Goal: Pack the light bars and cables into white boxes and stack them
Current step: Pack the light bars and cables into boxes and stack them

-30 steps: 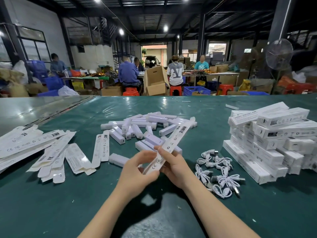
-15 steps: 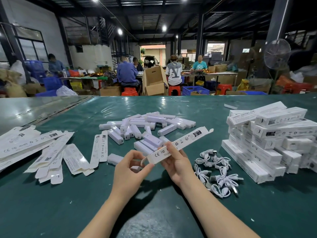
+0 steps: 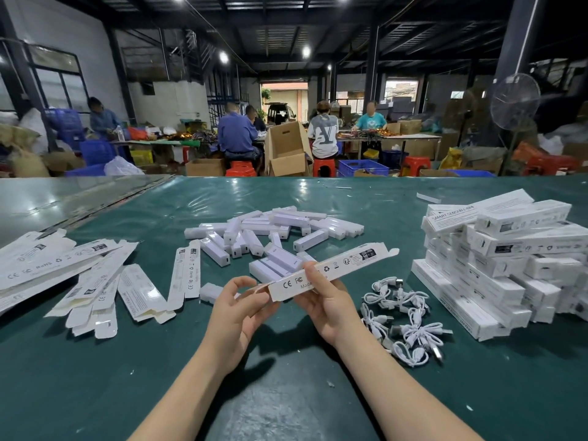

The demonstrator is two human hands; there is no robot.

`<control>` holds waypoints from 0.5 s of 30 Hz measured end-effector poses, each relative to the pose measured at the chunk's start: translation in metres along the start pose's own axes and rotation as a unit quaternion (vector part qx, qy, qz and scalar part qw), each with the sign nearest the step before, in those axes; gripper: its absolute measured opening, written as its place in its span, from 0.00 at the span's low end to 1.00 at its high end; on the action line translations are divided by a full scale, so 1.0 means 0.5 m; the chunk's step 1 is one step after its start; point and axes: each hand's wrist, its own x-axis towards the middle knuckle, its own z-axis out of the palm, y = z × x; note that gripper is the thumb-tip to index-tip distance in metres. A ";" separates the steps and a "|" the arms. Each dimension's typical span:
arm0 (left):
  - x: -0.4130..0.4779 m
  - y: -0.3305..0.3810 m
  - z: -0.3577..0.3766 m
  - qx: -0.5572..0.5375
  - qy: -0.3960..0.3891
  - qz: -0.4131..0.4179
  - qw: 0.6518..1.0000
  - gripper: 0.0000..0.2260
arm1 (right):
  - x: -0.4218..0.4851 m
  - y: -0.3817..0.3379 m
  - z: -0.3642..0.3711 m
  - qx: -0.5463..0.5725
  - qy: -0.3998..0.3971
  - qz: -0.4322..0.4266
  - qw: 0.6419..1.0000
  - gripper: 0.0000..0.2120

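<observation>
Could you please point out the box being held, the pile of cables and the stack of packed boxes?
held box (image 3: 340, 265): head view, middle of its printed side.
pile of cables (image 3: 416, 335): head view, a loop in the pile.
stack of packed boxes (image 3: 521, 218): head view, side of a top box.

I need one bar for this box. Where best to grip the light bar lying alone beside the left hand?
Pinch the light bar across its long sides, coming from above: it lies flat on the table, apart from the pile.
</observation>
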 end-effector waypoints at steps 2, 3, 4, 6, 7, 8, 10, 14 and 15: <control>-0.001 -0.004 0.000 0.049 0.010 0.007 0.999 0.11 | 0.001 0.003 -0.002 -0.014 -0.004 -0.001 1.000 0.07; -0.001 -0.008 -0.001 0.081 0.017 0.015 0.996 0.12 | 0.001 0.003 -0.002 -0.021 -0.005 -0.001 1.000 0.06; 0.000 -0.011 -0.001 0.110 0.022 0.026 0.993 0.12 | 0.001 0.004 -0.003 -0.027 -0.007 -0.001 1.000 0.06; -0.001 -0.014 0.001 0.142 0.028 0.044 0.988 0.14 | 0.001 0.002 -0.004 -0.037 -0.011 0.000 0.999 0.06; -0.002 -0.015 0.003 0.145 0.028 0.050 0.988 0.14 | 0.000 0.000 -0.005 -0.040 -0.013 -0.001 0.999 0.06; -0.003 -0.017 0.005 0.146 0.026 0.053 0.988 0.14 | 0.000 -0.002 -0.005 -0.040 -0.016 0.000 0.999 0.06; -0.006 -0.018 0.008 0.152 0.019 0.051 0.987 0.13 | 0.000 -0.005 -0.006 -0.036 -0.021 0.002 0.999 0.06; -0.008 -0.013 0.008 0.197 -0.003 0.073 0.978 0.12 | 0.000 -0.003 -0.007 -0.021 -0.038 0.009 0.999 0.08; -0.007 -0.012 0.007 0.214 -0.003 0.090 0.973 0.14 | 0.001 -0.003 -0.007 -0.017 -0.046 0.008 0.999 0.09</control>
